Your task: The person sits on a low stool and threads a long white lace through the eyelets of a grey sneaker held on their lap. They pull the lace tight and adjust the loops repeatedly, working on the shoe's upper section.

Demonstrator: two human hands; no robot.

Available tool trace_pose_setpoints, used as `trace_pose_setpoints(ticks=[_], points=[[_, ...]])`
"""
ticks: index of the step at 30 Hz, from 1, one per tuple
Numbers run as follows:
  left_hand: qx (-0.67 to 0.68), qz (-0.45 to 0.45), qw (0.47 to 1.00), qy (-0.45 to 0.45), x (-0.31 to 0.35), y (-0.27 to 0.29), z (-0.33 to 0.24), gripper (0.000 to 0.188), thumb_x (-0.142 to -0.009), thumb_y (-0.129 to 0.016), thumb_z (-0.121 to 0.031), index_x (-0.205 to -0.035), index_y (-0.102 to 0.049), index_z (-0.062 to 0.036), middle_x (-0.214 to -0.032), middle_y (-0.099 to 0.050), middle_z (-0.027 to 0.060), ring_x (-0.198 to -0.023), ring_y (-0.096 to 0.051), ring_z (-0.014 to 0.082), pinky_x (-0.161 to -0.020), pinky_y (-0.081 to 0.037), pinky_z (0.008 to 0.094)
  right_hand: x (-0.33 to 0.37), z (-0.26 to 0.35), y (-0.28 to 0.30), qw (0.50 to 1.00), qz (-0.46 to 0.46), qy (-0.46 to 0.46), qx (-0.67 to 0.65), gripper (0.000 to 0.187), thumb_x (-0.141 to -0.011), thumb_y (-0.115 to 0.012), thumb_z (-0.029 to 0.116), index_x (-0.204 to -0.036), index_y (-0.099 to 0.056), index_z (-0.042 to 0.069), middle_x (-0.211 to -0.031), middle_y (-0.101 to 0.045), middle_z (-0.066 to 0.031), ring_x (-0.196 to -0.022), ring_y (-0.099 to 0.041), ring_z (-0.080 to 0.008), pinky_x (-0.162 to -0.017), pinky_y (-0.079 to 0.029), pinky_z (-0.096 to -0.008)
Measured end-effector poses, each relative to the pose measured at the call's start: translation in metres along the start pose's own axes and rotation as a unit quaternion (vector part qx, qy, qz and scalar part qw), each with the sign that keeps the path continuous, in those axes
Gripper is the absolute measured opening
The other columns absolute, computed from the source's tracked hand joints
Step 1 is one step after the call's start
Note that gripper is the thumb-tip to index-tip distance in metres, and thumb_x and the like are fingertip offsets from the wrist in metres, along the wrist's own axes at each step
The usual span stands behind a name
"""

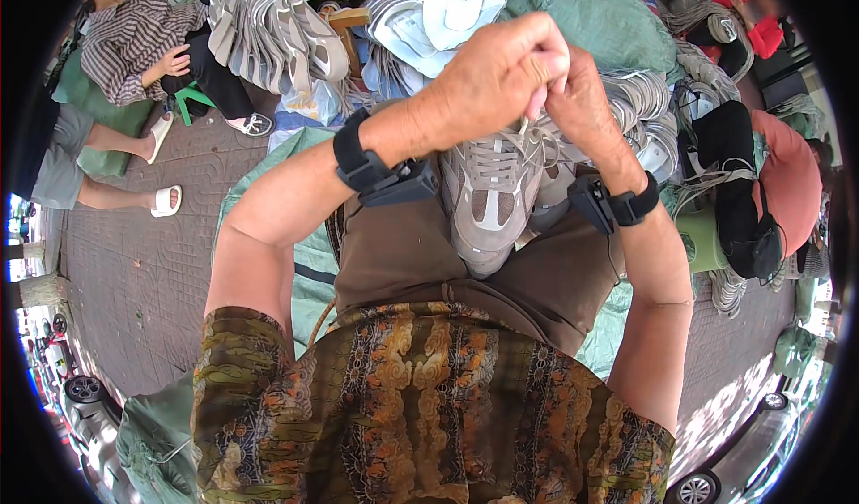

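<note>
The shoe [488,201] sits between my thighs, just on my side of my hands, toe toward me. I'd judge it light, with a soft mesh top, stiffer sole and little slip; the midfoot sides look best to hold. The laces [494,166] look limp, easiest pinched near their ends. My left hand [512,64] and right hand [580,99] meet just above them, fingers curled closed, apparently pinching the laces, though I cannot tell each finger's grip. I count 2 wrist straps [354,153], 1 behind each hand. Well left of my left hand are 1 green stool [190,101] and 2 white sandals [166,202]. The stacked uppers [279,34], nearer that hand, overlap too much to count.
</note>
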State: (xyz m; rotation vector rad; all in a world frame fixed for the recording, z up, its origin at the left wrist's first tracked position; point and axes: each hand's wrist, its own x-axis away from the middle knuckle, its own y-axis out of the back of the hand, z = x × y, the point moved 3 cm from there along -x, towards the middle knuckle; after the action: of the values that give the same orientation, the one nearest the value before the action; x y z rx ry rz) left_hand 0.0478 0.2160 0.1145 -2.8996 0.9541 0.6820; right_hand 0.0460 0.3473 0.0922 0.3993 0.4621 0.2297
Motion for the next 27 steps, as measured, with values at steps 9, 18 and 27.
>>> trace_pose_setpoints(ticks=[9, 18, 27], points=[[0.102, 0.018, 0.994, -0.040, -0.048, 0.021, -0.014, 0.017, -0.096, -0.045, -0.014, -0.087, -0.052, -0.0019, -0.063, -0.057, 0.0058, -0.054, -0.057, 0.0110, -0.053, -0.047, 0.0225, -0.041, -0.050, 0.008, 0.982, -0.110, 0.152, -0.009, 0.041, -0.090, -0.059, 0.019, -0.121, -0.036, 0.005, -0.090, -0.057, -0.0078, -0.076, -0.055, -0.0135, -0.066, -0.048, -0.0281], [-0.102, -0.143, 0.984, 0.026, -0.025, 0.066, 0.055, 0.009, -0.090, -0.047, -0.006, -0.092, -0.054, 0.0002, -0.075, -0.060, 0.0065, -0.062, -0.059, 0.0115, -0.058, -0.049, 0.0246, -0.003, -0.083, 0.025, 0.975, -0.048, -0.017, 0.214, 0.020, -0.088, -0.054, 0.017, -0.101, -0.055, 0.003, -0.075, -0.057, -0.0106, -0.061, -0.056, -0.0182, -0.058, -0.045, -0.0317], [-0.354, 0.031, 0.934, 0.046, 0.071, 0.034, 0.092, 0.021, -0.080, -0.057, -0.005, -0.102, -0.055, -0.0055, -0.102, -0.057, 0.0075, -0.080, -0.059, 0.0252, -0.070, -0.049, 0.0345, 0.104, -0.055, -0.001, 0.969, 0.120, -0.056, 0.211, 0.022, -0.078, -0.061, 0.001, -0.099, -0.055, 0.002, -0.092, -0.058, -0.0103, -0.068, -0.059, -0.0245, -0.063, -0.046, -0.0360]])
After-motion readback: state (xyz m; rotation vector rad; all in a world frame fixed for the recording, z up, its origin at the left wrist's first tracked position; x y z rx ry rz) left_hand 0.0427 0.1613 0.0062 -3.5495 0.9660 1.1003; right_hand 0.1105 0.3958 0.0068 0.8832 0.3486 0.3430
